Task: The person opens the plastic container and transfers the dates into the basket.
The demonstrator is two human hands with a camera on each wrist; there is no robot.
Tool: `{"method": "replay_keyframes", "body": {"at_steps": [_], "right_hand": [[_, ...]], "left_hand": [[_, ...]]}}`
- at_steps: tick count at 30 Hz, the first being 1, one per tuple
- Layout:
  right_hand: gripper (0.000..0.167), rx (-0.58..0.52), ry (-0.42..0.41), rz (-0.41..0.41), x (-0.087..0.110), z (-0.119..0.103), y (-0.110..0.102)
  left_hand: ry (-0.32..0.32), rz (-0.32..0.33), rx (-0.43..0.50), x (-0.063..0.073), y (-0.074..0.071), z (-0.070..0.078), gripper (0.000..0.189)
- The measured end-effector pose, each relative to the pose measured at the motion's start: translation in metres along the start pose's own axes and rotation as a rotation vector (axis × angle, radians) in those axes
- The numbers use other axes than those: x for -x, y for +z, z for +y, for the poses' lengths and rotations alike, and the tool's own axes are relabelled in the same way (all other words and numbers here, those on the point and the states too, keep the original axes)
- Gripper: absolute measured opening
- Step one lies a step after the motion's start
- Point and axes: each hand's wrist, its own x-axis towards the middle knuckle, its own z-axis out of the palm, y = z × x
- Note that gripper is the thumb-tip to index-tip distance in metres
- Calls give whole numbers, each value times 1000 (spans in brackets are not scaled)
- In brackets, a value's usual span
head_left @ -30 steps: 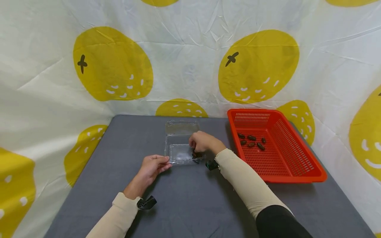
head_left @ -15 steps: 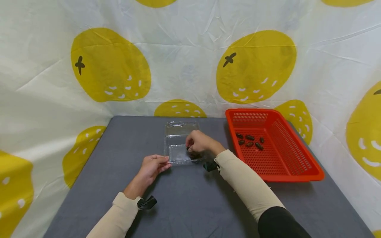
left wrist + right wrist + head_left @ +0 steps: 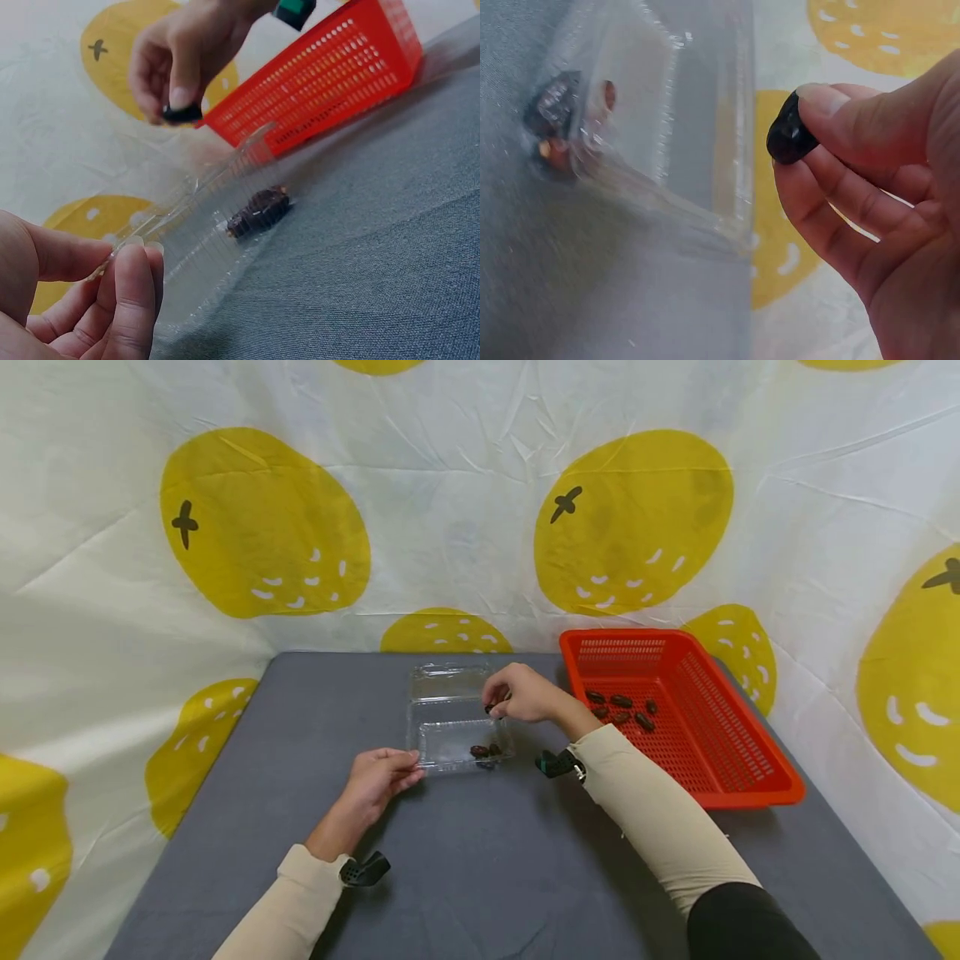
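Note:
My left hand point(image 3: 382, 781) pinches the front left rim of a clear plastic clamshell box point(image 3: 450, 743), whose lid lies open towards the back. Inside the box, in its front right corner, lie a few dark brown dates point(image 3: 259, 212). Above the box's right side, my right hand point(image 3: 528, 693) pinches a glossy, nearly black date point(image 3: 791, 131) between thumb and fingertips. That date is clear of the box. Several more dates point(image 3: 621, 701) lie at the left of a red basket point(image 3: 757, 793).
The red perforated basket stands at the right of the grey cloth-covered table point(image 3: 450, 877). A white curtain point(image 3: 465, 543) with yellow fruit prints hangs behind and at both sides.
My right hand has risen out of the box and shifted right, still pinching a date. Dates beneath it now show. The left hand keeps its hold on the rim.

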Motion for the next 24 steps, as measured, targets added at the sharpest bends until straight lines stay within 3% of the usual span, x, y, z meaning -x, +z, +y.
{"method": "replay_keyframes", "body": {"at_steps": [10, 22, 24], "right_hand": [[10, -124, 78, 26, 25, 0, -33], [8, -77, 166, 92, 62, 26, -63], [8, -67, 179, 100, 68, 31, -67]], "left_hand": [[2, -11, -6, -2, -3, 0, 12], [-8, -16, -7, -2, -3, 2, 4], [-9, -18, -8, -2, -2, 2, 11]]}}
